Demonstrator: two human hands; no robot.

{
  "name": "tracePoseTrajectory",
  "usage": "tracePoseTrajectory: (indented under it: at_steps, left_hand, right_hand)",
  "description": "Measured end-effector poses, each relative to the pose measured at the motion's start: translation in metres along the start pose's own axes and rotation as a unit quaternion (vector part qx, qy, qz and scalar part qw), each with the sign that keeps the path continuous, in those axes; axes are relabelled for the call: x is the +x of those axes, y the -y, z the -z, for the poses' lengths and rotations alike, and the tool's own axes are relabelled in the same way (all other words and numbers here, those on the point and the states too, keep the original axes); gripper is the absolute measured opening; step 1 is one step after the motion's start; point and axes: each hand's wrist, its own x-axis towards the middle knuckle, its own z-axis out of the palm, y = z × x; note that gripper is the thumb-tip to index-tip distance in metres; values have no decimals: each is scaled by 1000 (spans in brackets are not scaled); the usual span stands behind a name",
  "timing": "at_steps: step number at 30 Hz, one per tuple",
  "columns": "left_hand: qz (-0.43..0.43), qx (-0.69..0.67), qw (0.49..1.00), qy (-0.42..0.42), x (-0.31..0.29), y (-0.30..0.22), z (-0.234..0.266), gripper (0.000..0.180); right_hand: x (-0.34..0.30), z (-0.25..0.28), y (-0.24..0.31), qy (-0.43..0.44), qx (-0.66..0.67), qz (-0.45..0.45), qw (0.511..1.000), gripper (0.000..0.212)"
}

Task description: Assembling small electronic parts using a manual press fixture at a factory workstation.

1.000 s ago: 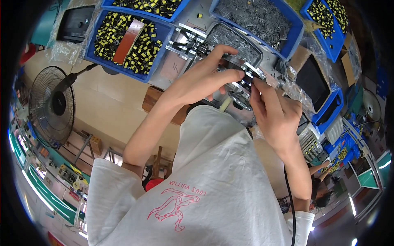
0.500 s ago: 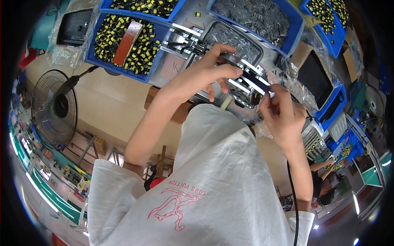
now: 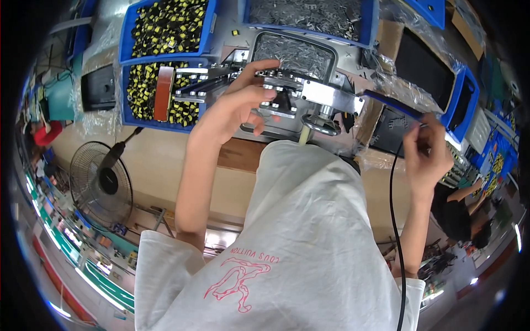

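Observation:
A silver metal clamp fixture (image 3: pixel 334 96) stands at the table edge in front of me, with a round metal base (image 3: pixel 322 126) below it. My left hand (image 3: pixel 237 107) curls around its left part, thumb and index finger on either side of the metal and the lower fingers bent loosely. Whether a small part sits between those fingertips is hidden. From the fixture's right end a dark blue lever handle (image 3: pixel 392 103) sticks out to the right. My right hand (image 3: pixel 428 151) pinches near its far end, fingers bent together. Behind the fixture lies a metal tray (image 3: pixel 335 62) of small grey metal pieces.
Blue bins of yellow-and-black parts (image 3: pixel 121 94) stand at left, with a red-brown strip (image 3: pixel 163 94) across the nearer one. Another blue bin (image 3: pixel 375 25) holds grey pieces. Black trays (image 3: pixel 425 71) in plastic wrap lie right. A fan (image 3: pixel 102 185) stands left; a black cable (image 3: pixel 393 204) hangs near my right arm.
My right hand has moved right, away from the fixture, and the blue handle now extends outward. My left hand stays around the fixture. The whole view has shifted and turned.

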Motion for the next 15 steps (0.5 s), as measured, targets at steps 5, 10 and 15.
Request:
tracePoseTrajectory:
  at_steps: [5,10,15]
  left_hand:
    - [-9,18,1000,-16,5,2,3,64]
    - [0,63,996,-57,6,1,5,66]
    - [23,73,996,-47,8,1,7,66]
  right_hand:
    - [-16,17,-28,-74,-8,-94,993,14]
    - [-42,21,-42,-108,-11,-127,986,15]
    - [-64,22,-41,-127,-21,-140,982,17]
